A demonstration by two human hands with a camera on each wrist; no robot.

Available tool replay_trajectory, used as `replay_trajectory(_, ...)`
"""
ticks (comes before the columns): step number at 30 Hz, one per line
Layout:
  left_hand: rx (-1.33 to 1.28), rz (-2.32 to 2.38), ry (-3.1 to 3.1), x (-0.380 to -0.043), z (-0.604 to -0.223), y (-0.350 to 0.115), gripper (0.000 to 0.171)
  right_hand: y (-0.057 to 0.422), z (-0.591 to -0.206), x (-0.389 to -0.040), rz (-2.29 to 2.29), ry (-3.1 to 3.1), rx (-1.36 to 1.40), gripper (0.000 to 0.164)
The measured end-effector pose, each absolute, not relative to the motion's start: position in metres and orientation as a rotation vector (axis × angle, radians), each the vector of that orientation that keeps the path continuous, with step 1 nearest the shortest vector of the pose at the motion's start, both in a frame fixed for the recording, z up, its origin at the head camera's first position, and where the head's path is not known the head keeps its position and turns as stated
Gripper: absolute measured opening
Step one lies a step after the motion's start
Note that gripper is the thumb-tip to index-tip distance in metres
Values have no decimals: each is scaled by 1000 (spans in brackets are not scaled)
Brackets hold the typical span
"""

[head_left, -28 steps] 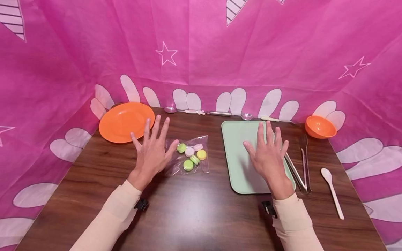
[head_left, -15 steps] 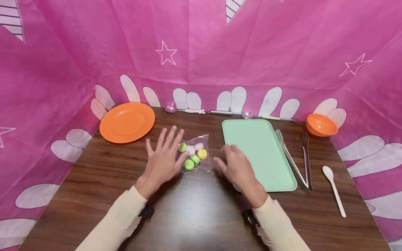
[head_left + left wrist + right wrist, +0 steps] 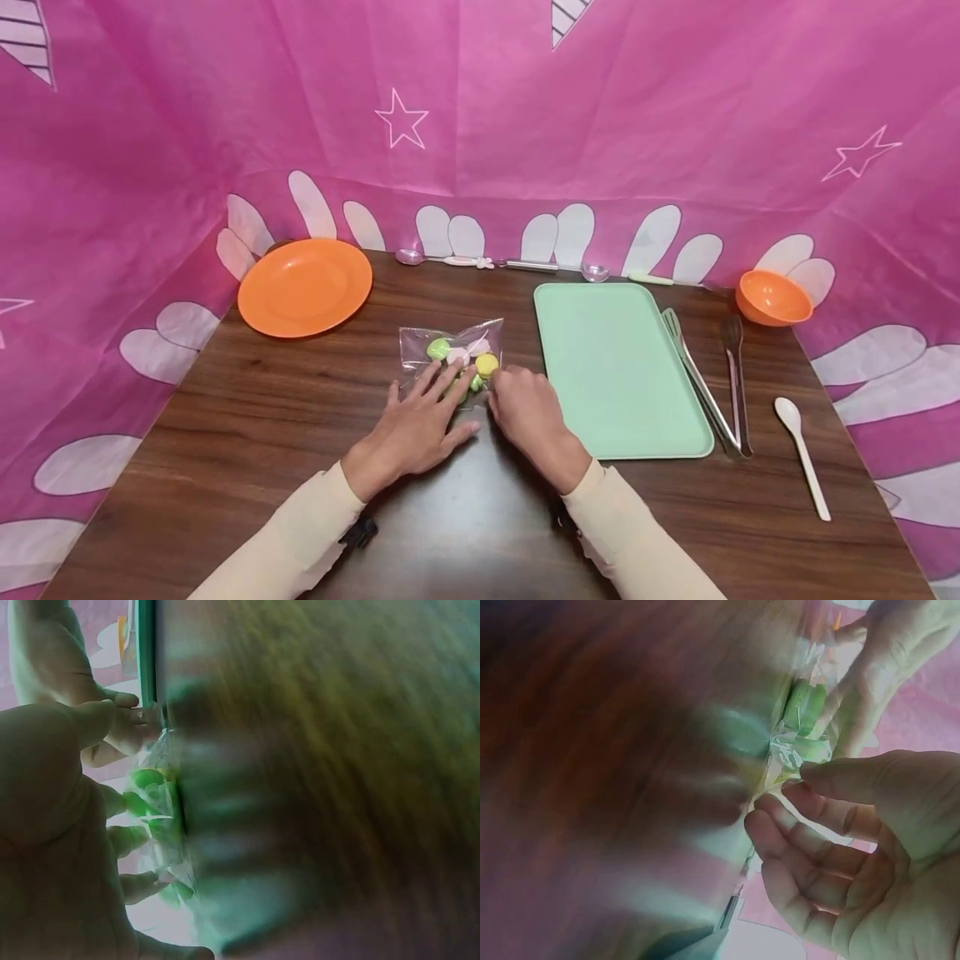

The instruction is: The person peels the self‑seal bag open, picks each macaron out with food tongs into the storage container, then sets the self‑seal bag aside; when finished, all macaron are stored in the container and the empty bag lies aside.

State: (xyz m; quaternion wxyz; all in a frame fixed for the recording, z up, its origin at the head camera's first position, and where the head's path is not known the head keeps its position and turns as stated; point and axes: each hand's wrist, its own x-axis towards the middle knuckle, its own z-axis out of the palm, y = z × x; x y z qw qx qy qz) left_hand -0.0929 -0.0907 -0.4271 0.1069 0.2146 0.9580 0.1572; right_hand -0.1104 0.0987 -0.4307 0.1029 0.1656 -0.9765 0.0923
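Note:
A clear plastic bag (image 3: pixel 415 340) of toy-like macarons lies on the wooden table in the head view. A yellow macaron (image 3: pixel 486 365) and a light green macaron (image 3: pixel 438 348) show through it, with pink ones between. Spread and nearly straight, the fingers of my left hand (image 3: pixel 416 427) rest on the bag's front part, covering some macarons. My right hand (image 3: pixel 528 410) pinches the bag's right edge between thumb and index finger; the right wrist view shows this pinch on the crinkled plastic (image 3: pixel 799 748). Its other fingers are curled.
A mint green tray (image 3: pixel 622 375) lies right of the bag, beside metal tongs (image 3: pixel 699 379) and a second, darker pair (image 3: pixel 735 375). Further right are a white spoon (image 3: pixel 802 458) and an orange bowl (image 3: pixel 774 300). An orange plate (image 3: pixel 303 287) sits back left; several utensils line the pink backdrop.
Both hands have come down and inward from above the table. The left now rests on the macaron bag, and the right has left the tray and taken hold of the bag's right edge.

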Motion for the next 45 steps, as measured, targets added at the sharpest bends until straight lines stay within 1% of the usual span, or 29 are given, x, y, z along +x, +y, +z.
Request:
replay_trajectory(3,632,457,2816,-94,-427,-91,79,102,-429,-112,335,-2890,481,13)
replay_trajectory(6,649,471,2823,-96,-428,-92,79,106,-428,-114,396,-2918,427,16)
replay_trajectory(11,641,476,2818,-98,-431,-97,79,122,-425,-115,535,-2990,215,21)
replay_trajectory(13,635,470,2809,-98,-432,-99,80,135,-439,-119,578,-2989,183,20)
replay_trajectory(14,635,473,2804,-98,-432,-99,80,139,-439,-118,612,-3003,168,19)
replay_trajectory(17,649,477,2790,-99,-432,-100,80,144,-436,-120,721,-3017,215,13)
replay_trajectory(18,653,478,2787,-99,-432,-100,80,144,-433,-123,760,-3013,244,14)
replay_trajectory(20,660,480,2784,-99,-432,-99,80,135,-412,-125,816,-3021,268,23)
replay_trajectory(21,661,480,2785,-99,-432,-99,80,132,-410,-130,807,-3022,301,27)
replay_trajectory(22,660,480,2786,-100,-432,-99,80,129,-407,-136,781,-3032,331,28)
replay_trajectory(23,659,483,2784,-99,-433,-99,80,125,-406,-141,741,-3048,346,27)
replay_trajectory(25,658,489,2777,-99,-433,-99,80,118,-405,-152,632,-3079,366,18)
replay_trajectory(26,657,493,2772,-99,-434,-99,80,116,-406,-156,583,-3098,376,16)
replay_trajectory(28,657,506,2768,-98,-435,-99,79,113,-408,-163,529,-3135,365,16)
replay_trajectory(32,663,537,2768,-97,-436,-99,77,122,-414,-166,552,-3203,213,18)
replay_trajectory(35,664,537,2770,-97,-435,-100,76,146,-443,-178,583,-3242,68,17)
replay_trajectory(37,664,527,2772,-97,-435,-100,76,156,-454,-181,620,-3251,8,16)
replay_trajectory(39,665,520,2772,-98,-434,-101,76,161,-455,-181,716,-3226,47,15)
replay_trajectory(42,674,516,2770,-98,-434,-100,76,148,-425,-169,897,-3160,167,13)
replay_trajectory(45,682,516,2769,-99,-433,-100,76,134,-411,-169,915,-3116,240,25)
